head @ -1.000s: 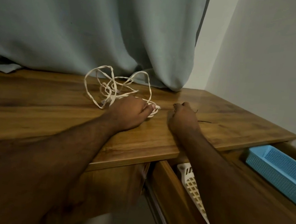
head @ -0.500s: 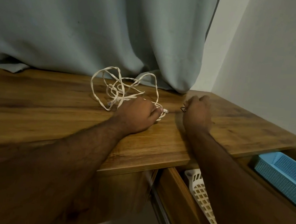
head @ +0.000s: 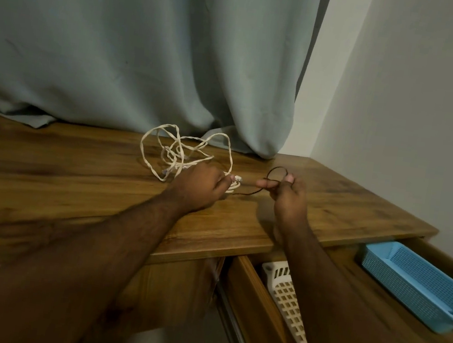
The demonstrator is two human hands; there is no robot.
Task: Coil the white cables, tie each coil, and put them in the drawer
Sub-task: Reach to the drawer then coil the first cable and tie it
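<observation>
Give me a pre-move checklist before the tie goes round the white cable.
1. Left hand grips the white cable: ok.
2. Right hand pinches the dark tie: ok.
3. Cable coiled neatly: not ok, loose tangle on the desktop.
4. Drawer open: ok.
5. Blue basket and white basket in drawer: ok.
6. Tie long enough: cannot tell.
</observation>
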